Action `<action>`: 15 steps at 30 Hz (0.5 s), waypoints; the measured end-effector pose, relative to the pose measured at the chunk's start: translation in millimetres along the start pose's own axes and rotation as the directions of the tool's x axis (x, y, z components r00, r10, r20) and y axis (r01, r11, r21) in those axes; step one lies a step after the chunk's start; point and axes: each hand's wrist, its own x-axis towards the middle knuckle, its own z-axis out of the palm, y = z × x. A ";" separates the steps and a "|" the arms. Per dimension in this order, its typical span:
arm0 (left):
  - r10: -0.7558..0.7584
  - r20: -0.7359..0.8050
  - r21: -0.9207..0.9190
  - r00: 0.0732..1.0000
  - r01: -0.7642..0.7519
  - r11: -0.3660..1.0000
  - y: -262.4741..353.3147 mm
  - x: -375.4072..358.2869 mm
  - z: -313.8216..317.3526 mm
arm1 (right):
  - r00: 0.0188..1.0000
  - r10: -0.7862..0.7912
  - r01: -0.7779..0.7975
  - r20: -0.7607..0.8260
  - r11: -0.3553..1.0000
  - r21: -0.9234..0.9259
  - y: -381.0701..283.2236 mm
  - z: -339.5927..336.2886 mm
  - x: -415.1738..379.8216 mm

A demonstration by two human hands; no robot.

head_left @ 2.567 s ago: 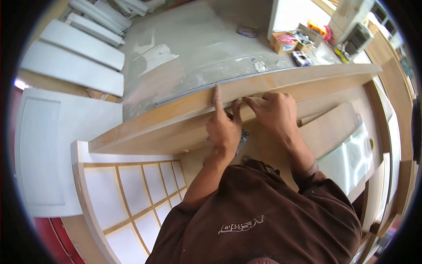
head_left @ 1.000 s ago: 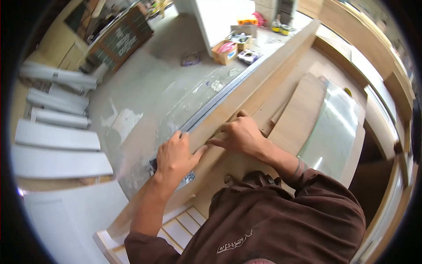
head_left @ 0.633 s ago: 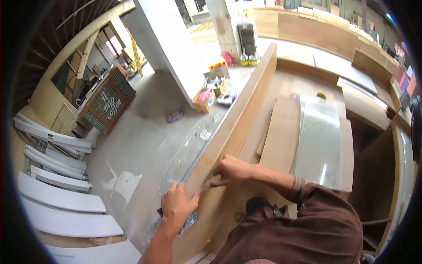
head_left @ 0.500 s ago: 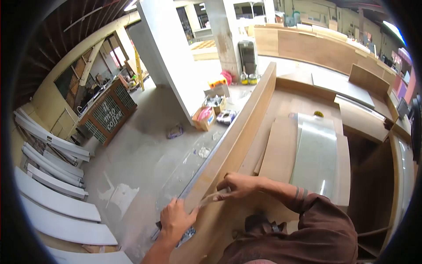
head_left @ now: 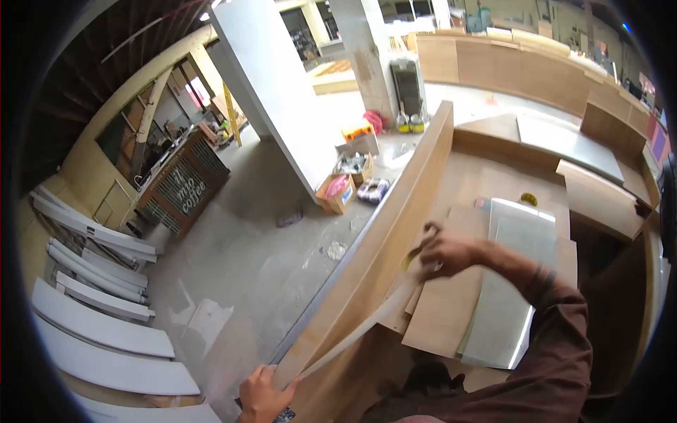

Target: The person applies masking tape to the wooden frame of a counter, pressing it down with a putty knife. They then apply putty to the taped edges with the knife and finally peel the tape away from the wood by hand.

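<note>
A long wooden panel (head_left: pixel 403 233) stands on edge and runs away from me. My left hand (head_left: pixel 264 395) grips its near end, with the thumb on the inner face at the end of a pale strip of adhesive tape (head_left: pixel 361 330). From there the strip stretches taut up to a roll of tape (head_left: pixel 410 261) in my right hand (head_left: pixel 451 255). That hand is closed around the roll, above the inner side of the panel. Much of the roll is hidden by the fingers.
Right of the panel, wooden boards (head_left: pixel 441 310) and a glossy greenish sheet (head_left: pixel 504 282) lie flat. Another tape roll (head_left: pixel 529 199) sits beyond them. Boxes (head_left: pixel 335 194) stand on the floor by a pillar. Curved white pieces (head_left: pixel 106 321) lie at left.
My right hand has moved up and away to the right, drawing out a long strip of tape. My left hand has shifted slightly down and left along the panel.
</note>
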 end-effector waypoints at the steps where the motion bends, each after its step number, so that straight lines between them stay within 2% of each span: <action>1: 0.001 -0.023 0.029 1.000 -0.001 1.000 1.4 -1.3 -1.1 | 0.999 0.043 -0.043 -0.014 0.998 -0.052 20.2 -11.3 -16.8; 2: 0.000 -0.047 0.057 0.999 0.003 0.998 4.0 -3.1 -1.5 | 0.996 0.081 -0.084 -0.025 0.991 -0.104 39.2 -27.9 -31.6; 6: -0.018 0.041 0.096 0.999 0.014 0.995 4.8 -4.2 -4.1 | 0.958 0.286 -0.267 0.033 0.926 -0.268 119.6 -79.4 -89.7; 9: -0.006 0.086 0.152 0.996 -0.007 0.988 9.9 -1.2 -9.2 | 0.945 0.323 -0.324 -0.060 0.889 -0.323 167.1 -97.9 -115.8; 11: 0.076 0.028 0.093 0.997 -0.078 0.993 3.7 -3.7 -9.4 | 0.931 0.355 -0.360 -0.086 0.854 -0.375 196.2 -106.3 -126.3; 12: 0.075 0.056 0.098 0.996 -0.080 0.992 0.1 -2.2 -9.9 | 0.930 0.352 -0.364 -0.106 0.838 -0.406 208.6 -112.1 -126.6; 14: -0.057 0.122 0.060 0.991 0.050 0.997 -2.9 -3.5 -12.9 | 0.909 0.355 -0.411 -0.219 0.853 -0.322 220.9 -107.5 -114.6; 15: -0.059 0.134 0.067 0.989 0.051 0.996 0.5 -3.8 -13.3 | 0.913 0.344 -0.403 -0.218 0.840 -0.364 225.0 -108.7 -104.9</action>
